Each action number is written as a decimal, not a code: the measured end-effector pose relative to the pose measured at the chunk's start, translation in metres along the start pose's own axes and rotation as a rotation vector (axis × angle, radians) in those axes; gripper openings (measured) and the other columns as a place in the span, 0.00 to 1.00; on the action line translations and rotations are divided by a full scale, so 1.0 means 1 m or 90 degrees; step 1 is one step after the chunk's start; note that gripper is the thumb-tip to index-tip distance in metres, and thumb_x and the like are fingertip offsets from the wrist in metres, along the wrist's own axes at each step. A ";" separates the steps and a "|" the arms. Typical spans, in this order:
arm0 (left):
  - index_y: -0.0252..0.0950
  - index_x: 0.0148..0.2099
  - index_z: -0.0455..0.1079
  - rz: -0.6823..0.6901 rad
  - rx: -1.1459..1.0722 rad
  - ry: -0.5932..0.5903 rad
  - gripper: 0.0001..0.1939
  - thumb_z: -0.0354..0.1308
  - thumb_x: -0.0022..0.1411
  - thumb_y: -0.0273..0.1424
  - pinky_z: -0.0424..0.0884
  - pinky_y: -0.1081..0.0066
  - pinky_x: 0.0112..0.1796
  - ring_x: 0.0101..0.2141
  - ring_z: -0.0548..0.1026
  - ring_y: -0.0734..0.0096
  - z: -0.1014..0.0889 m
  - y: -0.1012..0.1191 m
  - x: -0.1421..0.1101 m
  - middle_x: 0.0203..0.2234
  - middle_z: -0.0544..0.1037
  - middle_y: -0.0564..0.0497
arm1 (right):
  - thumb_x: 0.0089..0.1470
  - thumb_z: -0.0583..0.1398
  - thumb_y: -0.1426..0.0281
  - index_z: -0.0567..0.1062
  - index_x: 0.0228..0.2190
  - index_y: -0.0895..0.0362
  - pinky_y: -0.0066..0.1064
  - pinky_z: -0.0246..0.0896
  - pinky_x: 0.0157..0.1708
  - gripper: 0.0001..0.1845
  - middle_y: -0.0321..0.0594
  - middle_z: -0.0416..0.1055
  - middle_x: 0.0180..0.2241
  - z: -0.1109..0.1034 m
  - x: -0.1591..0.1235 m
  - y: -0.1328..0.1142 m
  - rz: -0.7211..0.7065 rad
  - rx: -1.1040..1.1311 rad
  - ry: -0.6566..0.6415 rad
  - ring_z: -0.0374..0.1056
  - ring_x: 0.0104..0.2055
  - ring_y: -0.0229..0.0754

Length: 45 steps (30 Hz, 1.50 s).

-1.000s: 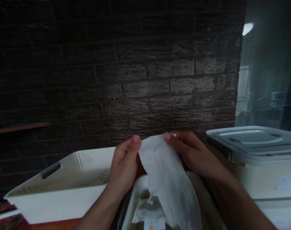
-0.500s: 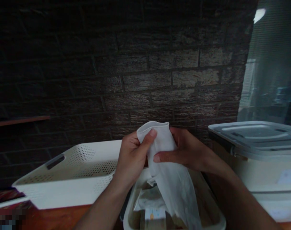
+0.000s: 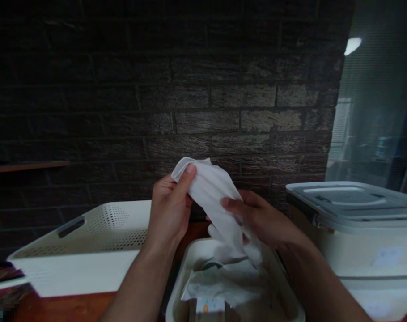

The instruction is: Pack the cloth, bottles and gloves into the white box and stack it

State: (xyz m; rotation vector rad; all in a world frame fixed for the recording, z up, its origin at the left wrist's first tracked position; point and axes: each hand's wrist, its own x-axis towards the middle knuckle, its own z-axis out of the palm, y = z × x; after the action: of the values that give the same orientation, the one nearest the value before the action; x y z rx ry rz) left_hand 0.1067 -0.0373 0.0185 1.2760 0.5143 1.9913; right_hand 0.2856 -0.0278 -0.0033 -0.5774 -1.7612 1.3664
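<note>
A limp white sleeve-like piece (image 3: pixel 215 190), soft and thin with a rimmed end, is stretched between my hands. My left hand (image 3: pixel 171 203) pinches it by the rimmed end, thumb on top. Further down its length, my right hand (image 3: pixel 257 212) grips it between thumb and fingers. The lower part hangs in folds over a pale open bin (image 3: pixel 185 264) below my hands. In this bin lie a crumpled white packet (image 3: pixel 220 284) and a small box with a printed label (image 3: pixel 210 306). Folds of the white piece hide part of the bin's contents.
A white perforated basket (image 3: pixel 79 268) stands to the left on the reddish wooden table (image 3: pixel 76 306). To the right is a storage box (image 3: pixel 354 248) with a grey lid, stacked on another pale one. A dark brick wall (image 3: pixel 190 89) rises behind.
My left hand has moved left and slightly up with the rimmed end. My right hand now holds lower on the white piece, which slants and bunches over the bin.
</note>
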 end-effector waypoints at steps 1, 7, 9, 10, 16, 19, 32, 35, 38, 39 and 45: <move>0.32 0.39 0.80 -0.004 -0.001 -0.002 0.12 0.72 0.61 0.37 0.74 0.77 0.30 0.27 0.79 0.73 -0.002 -0.002 0.001 0.30 0.83 0.50 | 0.60 0.64 0.50 0.78 0.39 0.59 0.25 0.54 0.19 0.23 0.35 0.74 0.23 0.001 0.000 0.001 0.008 0.011 -0.017 0.62 0.19 0.34; 0.32 0.38 0.79 -0.009 -0.029 0.027 0.14 0.74 0.58 0.37 0.78 0.74 0.33 0.29 0.80 0.71 -0.010 -0.013 0.011 0.33 0.84 0.49 | 0.54 0.71 0.54 0.77 0.32 0.59 0.23 0.50 0.21 0.20 0.29 0.67 0.20 -0.002 0.004 0.007 -0.007 -0.055 -0.080 0.57 0.22 0.31; 0.32 0.36 0.79 0.022 -0.042 0.057 0.13 0.75 0.56 0.36 0.78 0.75 0.32 0.29 0.80 0.73 -0.012 -0.013 0.015 0.31 0.83 0.50 | 0.55 0.71 0.57 0.79 0.31 0.60 0.23 0.51 0.23 0.17 0.30 0.68 0.21 -0.003 0.004 0.007 -0.010 -0.101 -0.113 0.59 0.23 0.31; 0.33 0.36 0.78 0.039 -0.045 0.072 0.13 0.75 0.56 0.36 0.78 0.76 0.32 0.29 0.79 0.73 -0.014 -0.012 0.017 0.31 0.82 0.51 | 0.58 0.68 0.57 0.79 0.32 0.60 0.23 0.53 0.24 0.17 0.31 0.68 0.21 -0.004 0.004 0.007 0.008 -0.109 -0.133 0.61 0.23 0.32; 0.33 0.37 0.77 0.112 -0.065 0.201 0.06 0.68 0.65 0.30 0.80 0.74 0.33 0.29 0.79 0.73 -0.041 -0.003 0.043 0.30 0.82 0.52 | 0.66 0.60 0.56 0.79 0.39 0.58 0.21 0.50 0.17 0.18 0.28 0.63 0.21 -0.007 -0.005 0.002 0.090 -0.168 -0.181 0.57 0.17 0.29; 0.32 0.35 0.75 0.093 -0.051 0.243 0.07 0.64 0.68 0.28 0.79 0.74 0.32 0.26 0.77 0.75 -0.054 -0.001 0.053 0.27 0.80 0.53 | 0.68 0.58 0.56 0.79 0.34 0.59 0.21 0.48 0.19 0.20 0.27 0.59 0.19 -0.008 -0.007 0.000 0.051 -0.260 -0.213 0.54 0.20 0.29; 0.33 0.32 0.78 -0.046 0.228 -0.084 0.18 0.71 0.60 0.44 0.71 0.75 0.20 0.20 0.76 0.69 -0.026 -0.001 0.009 0.22 0.80 0.48 | 0.47 0.73 0.48 0.79 0.53 0.57 0.32 0.68 0.35 0.38 0.45 0.80 0.43 -0.016 0.001 0.005 -0.026 -0.295 -0.005 0.76 0.39 0.44; 0.34 0.31 0.78 -0.011 0.299 -0.131 0.17 0.68 0.63 0.43 0.65 0.79 0.21 0.20 0.71 0.76 -0.018 0.000 -0.004 0.22 0.78 0.52 | 0.59 0.67 0.51 0.82 0.39 0.59 0.30 0.65 0.34 0.22 0.40 0.79 0.33 -0.010 0.010 0.004 -0.115 -0.145 0.008 0.72 0.34 0.39; 0.34 0.32 0.78 0.014 0.359 -0.164 0.17 0.66 0.66 0.43 0.64 0.78 0.22 0.21 0.69 0.76 -0.015 0.000 -0.010 0.22 0.78 0.52 | 0.62 0.65 0.55 0.79 0.29 0.59 0.28 0.61 0.31 0.20 0.36 0.74 0.26 -0.008 0.015 0.004 -0.197 -0.062 0.093 0.66 0.28 0.35; 0.34 0.32 0.79 0.018 0.369 -0.179 0.17 0.66 0.66 0.43 0.64 0.78 0.22 0.22 0.70 0.75 -0.014 0.000 -0.010 0.23 0.78 0.52 | 0.62 0.65 0.57 0.77 0.28 0.59 0.27 0.61 0.30 0.19 0.35 0.72 0.25 -0.009 0.016 0.005 -0.218 -0.038 0.120 0.65 0.27 0.34; 0.34 0.33 0.79 -0.004 0.300 -0.207 0.16 0.66 0.67 0.42 0.63 0.78 0.24 0.23 0.68 0.77 -0.013 -0.006 -0.007 0.24 0.76 0.53 | 0.64 0.65 0.60 0.74 0.31 0.56 0.25 0.60 0.25 0.14 0.30 0.67 0.23 -0.007 0.014 0.004 -0.312 0.061 0.278 0.62 0.24 0.34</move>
State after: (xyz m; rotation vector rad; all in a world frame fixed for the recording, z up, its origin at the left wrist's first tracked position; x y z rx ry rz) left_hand 0.0990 -0.0376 0.0045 1.8383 0.8521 1.6597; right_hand 0.2832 -0.0118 -0.0015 -0.3274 -1.3551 0.8952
